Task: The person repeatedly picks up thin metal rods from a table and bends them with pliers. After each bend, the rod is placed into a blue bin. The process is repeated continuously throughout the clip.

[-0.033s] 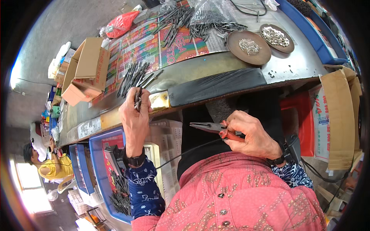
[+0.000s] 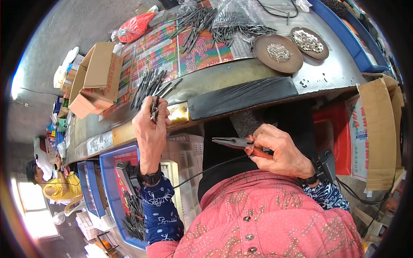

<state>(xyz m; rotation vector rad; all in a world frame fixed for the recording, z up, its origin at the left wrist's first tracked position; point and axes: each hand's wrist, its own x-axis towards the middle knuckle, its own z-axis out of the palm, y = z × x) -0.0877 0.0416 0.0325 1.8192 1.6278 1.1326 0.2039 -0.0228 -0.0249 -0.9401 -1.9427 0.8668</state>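
Note:
My left hand [image 2: 149,122] is at the table's front edge, its thumb and fingers closed around some small dark pieces [image 2: 154,110] whose exact kind I cannot make out. Just beyond it lies a pile of thin black strips [image 2: 148,87], some with paler ends. My right hand [image 2: 282,148] is over my lap, wrapped around the red handles of a pair of pliers [image 2: 234,142]. The plier jaws point left and stand slightly apart, with nothing between them. A black pad [image 2: 243,96] covers part of the table edge between the hands.
Two brown dishes [image 2: 279,65] hold small silver metal parts. A larger heap of black strips [image 2: 195,23] lies farther back. An opened cardboard box [image 2: 101,71] stands left; blue bins [image 2: 120,189] sit below the table. A person in yellow [image 2: 64,185] is at the far left.

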